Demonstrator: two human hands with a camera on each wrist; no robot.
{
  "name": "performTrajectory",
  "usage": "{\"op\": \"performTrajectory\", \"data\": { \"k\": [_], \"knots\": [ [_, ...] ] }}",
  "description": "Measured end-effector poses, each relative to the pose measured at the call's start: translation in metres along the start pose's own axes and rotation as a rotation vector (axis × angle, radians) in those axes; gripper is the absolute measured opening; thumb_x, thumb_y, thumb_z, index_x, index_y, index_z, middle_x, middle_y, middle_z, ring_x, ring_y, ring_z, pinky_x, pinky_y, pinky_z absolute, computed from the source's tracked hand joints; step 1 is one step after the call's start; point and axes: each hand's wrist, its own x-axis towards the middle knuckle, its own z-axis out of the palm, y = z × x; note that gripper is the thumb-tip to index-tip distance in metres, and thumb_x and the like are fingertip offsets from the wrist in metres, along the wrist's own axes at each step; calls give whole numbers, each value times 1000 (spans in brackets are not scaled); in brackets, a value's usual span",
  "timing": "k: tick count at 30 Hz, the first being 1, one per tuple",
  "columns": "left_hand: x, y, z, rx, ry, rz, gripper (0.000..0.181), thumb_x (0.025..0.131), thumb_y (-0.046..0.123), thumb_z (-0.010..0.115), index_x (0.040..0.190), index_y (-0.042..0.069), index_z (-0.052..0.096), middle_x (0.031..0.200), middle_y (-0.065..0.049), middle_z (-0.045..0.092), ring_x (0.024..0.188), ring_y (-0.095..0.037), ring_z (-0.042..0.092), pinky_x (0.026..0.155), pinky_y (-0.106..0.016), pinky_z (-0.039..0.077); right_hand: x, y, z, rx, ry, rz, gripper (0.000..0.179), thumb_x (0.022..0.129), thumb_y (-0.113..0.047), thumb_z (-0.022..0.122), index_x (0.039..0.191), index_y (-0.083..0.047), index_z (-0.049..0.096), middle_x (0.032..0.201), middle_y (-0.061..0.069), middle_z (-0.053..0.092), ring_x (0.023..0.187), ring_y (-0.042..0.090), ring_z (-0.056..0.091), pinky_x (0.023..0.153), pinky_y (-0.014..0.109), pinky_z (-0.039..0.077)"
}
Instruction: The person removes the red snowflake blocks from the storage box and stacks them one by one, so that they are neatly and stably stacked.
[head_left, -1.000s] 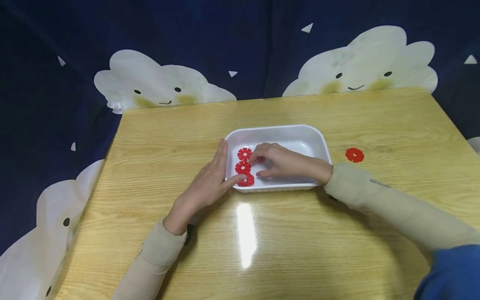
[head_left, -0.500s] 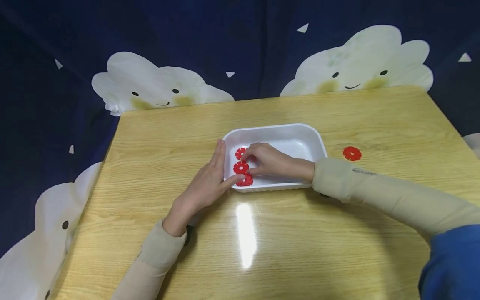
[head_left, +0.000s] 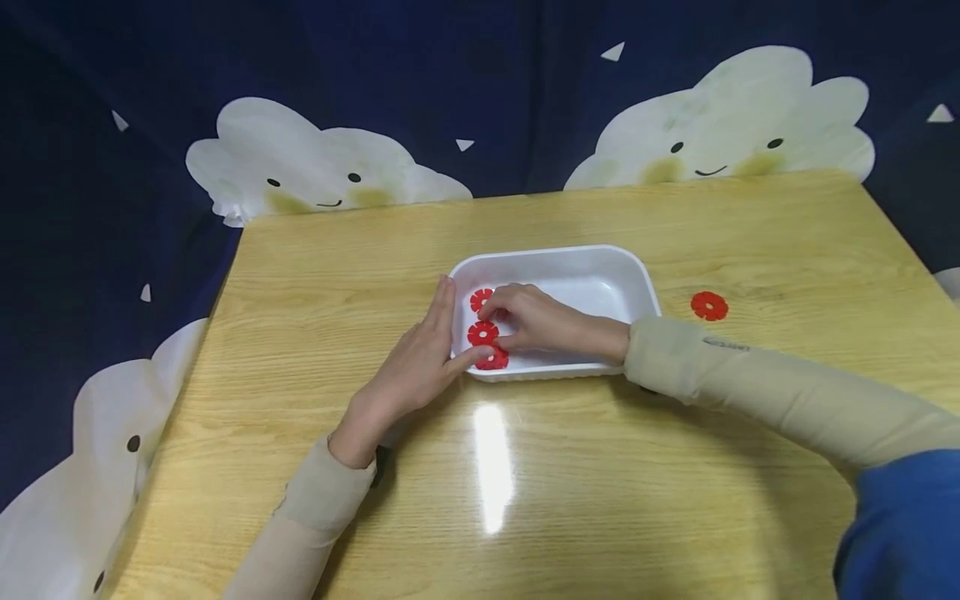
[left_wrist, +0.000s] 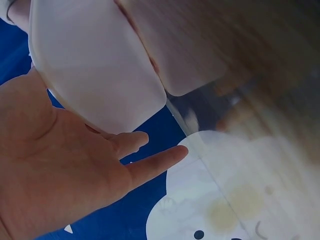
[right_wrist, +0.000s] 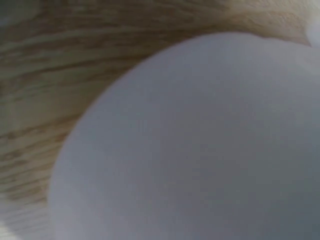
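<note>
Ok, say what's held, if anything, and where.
The left hand steadies the tray at its left end, thumb over the rim. Whether the right hand grips a red disc can't be told.

I have the left forearm point(head_left: 295, 521) slanting up from below, the left hand point(head_left: 415, 363) straight-fingered with its thumb spread aside, while the right forearm point(head_left: 780, 387) stretches in from the right, the right hand point(head_left: 543, 321) crooking its fingers above its thumb.

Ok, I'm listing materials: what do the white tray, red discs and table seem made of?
White tray: probably plastic, smooth and slightly glossy, given faint highlights and rounded corners.
Red discs: likely plastic too, by their even colour and regular notches; finish unclear.
Table: wood or wood-effect laminate, glossy, with grain and a bright reflection.
</note>
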Motion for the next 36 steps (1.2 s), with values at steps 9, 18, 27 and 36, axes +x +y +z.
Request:
{"op": "performTrajectory", "data": {
  "k": [9, 18, 27, 36],
  "knots": [
    [-2, 0, -2, -7, -6, -21, 102, 94, 61, 51, 155, 4, -7, 164, -12, -7, 148, -21, 6, 115, -43, 23, 5, -3, 4, -8, 6, 27, 30, 78, -14, 82, 104, -2, 73, 96, 8, 67, 85, 19, 56, 84, 34, 45],
    [-2, 0, -2, 7, 2, -12, 101, 94, 62, 49, 155, 3, -7, 163, -13, -6, 148, -22, 5, 115, -42, 22, 8, -8, 7, -37, 16, 49, 37, 77, -22, 85, 104, -1, 71, 96, 8, 67, 87, 20, 54, 85, 33, 45],
    [-1, 1, -1, 15, 8, -2, 101, 95, 59, 52, 155, 1, -5, 163, -16, -5, 148, -24, 8, 115, -42, 24, 6, -9, 7, -37, 2, 88, 40, 76, -25, 85, 104, -2, 69, 94, 7, 65, 86, 19, 52, 81, 31, 45],
    [-1, 1, 0, 8, -1, -15, 102, 94, 58, 54, 155, 2, -6, 163, -14, -5, 148, -25, 10, 114, -42, 25, -1, -6, -1, -5, 48, 101, 34, 73, -12, 82, 103, -2, 70, 93, 5, 65, 85, 19, 54, 82, 32, 45]
  ]
}}
